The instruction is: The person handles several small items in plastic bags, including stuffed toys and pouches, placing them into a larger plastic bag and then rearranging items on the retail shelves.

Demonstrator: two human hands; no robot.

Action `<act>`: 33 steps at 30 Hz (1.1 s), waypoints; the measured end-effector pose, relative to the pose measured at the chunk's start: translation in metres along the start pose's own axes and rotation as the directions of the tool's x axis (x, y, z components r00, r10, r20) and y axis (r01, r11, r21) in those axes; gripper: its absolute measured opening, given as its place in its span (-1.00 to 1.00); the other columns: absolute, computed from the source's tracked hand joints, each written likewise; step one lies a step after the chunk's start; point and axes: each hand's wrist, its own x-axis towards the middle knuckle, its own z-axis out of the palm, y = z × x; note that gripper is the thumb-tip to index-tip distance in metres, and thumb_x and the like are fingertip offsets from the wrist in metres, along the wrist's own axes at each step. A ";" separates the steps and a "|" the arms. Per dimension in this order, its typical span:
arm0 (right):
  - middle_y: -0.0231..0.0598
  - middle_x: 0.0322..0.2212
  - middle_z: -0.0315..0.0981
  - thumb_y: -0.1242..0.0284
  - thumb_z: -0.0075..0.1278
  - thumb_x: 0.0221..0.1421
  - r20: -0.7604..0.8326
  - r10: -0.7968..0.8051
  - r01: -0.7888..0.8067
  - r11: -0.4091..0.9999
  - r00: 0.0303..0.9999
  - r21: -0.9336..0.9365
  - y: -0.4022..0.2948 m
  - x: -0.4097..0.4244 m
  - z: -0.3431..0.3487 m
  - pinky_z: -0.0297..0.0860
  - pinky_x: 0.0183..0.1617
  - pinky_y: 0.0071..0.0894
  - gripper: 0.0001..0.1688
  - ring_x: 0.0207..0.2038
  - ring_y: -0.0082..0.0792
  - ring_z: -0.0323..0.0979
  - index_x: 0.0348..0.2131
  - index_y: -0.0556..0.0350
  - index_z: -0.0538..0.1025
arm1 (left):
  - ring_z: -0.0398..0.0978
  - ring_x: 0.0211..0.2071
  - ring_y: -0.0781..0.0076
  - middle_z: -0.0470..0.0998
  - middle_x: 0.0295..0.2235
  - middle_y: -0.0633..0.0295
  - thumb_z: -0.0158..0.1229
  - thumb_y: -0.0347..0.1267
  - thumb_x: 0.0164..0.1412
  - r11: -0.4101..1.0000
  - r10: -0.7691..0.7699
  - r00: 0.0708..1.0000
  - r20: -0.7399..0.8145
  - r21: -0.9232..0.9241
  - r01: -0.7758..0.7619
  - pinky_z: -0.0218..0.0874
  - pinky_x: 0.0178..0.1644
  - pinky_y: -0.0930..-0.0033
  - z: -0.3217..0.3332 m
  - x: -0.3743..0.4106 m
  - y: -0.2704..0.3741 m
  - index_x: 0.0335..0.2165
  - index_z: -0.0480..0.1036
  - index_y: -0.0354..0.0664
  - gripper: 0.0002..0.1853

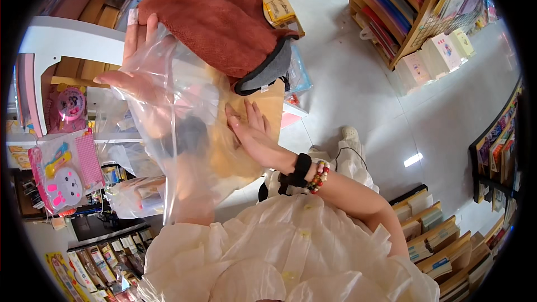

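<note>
My left hand (140, 73) is raised at the left, palm up and fingers extended, with a pale wrap on one fingertip. A clear plastic bag (168, 105) drapes across its palm and forearm; whether the hand is inside the bag is hard to tell. My right hand (254, 136) lies at the bag's right side, fingers apart, over a tan surface (275, 111). Its wrist wears a black band and bead bracelets. Just beyond both hands sits a rust-red fleece article (214, 21) with black edging and a grey part; its exact kind is unclear.
White-framed shelving (79, 33) stands at the left, with a packaged rabbit toy set (67, 172) hanging there. A cardboard box (279, 6) is beyond the fleece. Wooden paper racks (402, 46) and book shelves (444, 243) stand right, across the grey tiled floor (373, 105).
</note>
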 end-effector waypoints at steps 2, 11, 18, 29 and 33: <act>0.13 0.30 -0.58 -0.21 -0.76 0.17 0.038 0.012 -0.014 0.999 0.999 0.044 -0.004 0.008 0.004 -0.55 0.32 -0.01 -0.15 0.34 0.02 -0.66 0.31 -0.28 -0.11 | 0.29 0.05 0.13 0.22 0.14 0.02 0.03 0.48 -0.33 1.000 -0.001 1.000 0.008 -0.017 0.001 0.08 0.19 0.09 0.002 0.001 -0.001 0.24 -0.19 -0.37 0.42; 0.06 0.30 -0.65 -0.31 -0.76 0.10 0.093 0.063 -0.079 0.979 0.994 0.186 -0.008 0.040 0.019 -0.58 0.31 0.00 -0.05 0.34 -0.05 -0.71 0.31 -0.26 -0.20 | 0.27 0.06 0.13 0.20 0.15 0.03 0.04 0.47 -0.33 0.995 -0.046 0.997 0.061 -0.090 0.052 0.09 0.17 0.05 0.004 0.002 -0.007 0.23 -0.14 -0.37 0.40; 0.12 0.26 -0.34 -0.21 -0.49 0.14 -0.053 0.000 0.006 0.991 0.999 0.130 -0.005 0.045 0.010 -0.31 0.30 -0.08 -0.06 0.32 -0.03 -0.41 0.28 0.00 -0.07 | 0.26 0.08 0.13 0.17 0.16 0.04 0.06 0.46 -0.33 0.996 -0.028 0.997 0.078 -0.080 0.034 0.11 0.14 0.01 0.000 0.007 -0.006 0.22 -0.08 -0.39 0.39; 0.09 0.01 0.19 0.28 0.21 -0.06 -0.615 -0.639 0.351 0.769 0.463 -0.535 -0.075 -0.032 -0.137 0.22 0.06 -0.21 -0.17 0.06 -0.21 0.24 0.10 0.23 0.19 | 0.38 0.01 0.08 0.03 0.23 0.05 -0.05 0.53 -0.38 0.999 -0.047 0.978 0.203 0.014 0.045 0.19 0.08 0.04 -0.013 -0.010 -0.027 0.19 0.04 -0.34 0.37; 0.30 0.21 -0.21 0.17 0.28 -0.16 -0.279 -0.741 0.519 0.641 0.611 -0.566 -0.085 0.035 -0.131 0.10 0.21 -0.11 0.21 0.21 0.15 0.02 0.27 0.11 -0.10 | 0.36 0.02 0.05 0.01 0.24 0.06 -0.04 0.51 -0.34 0.986 -0.027 0.946 0.322 -0.147 0.079 0.24 0.02 0.09 0.023 -0.003 -0.035 0.20 0.03 -0.31 0.34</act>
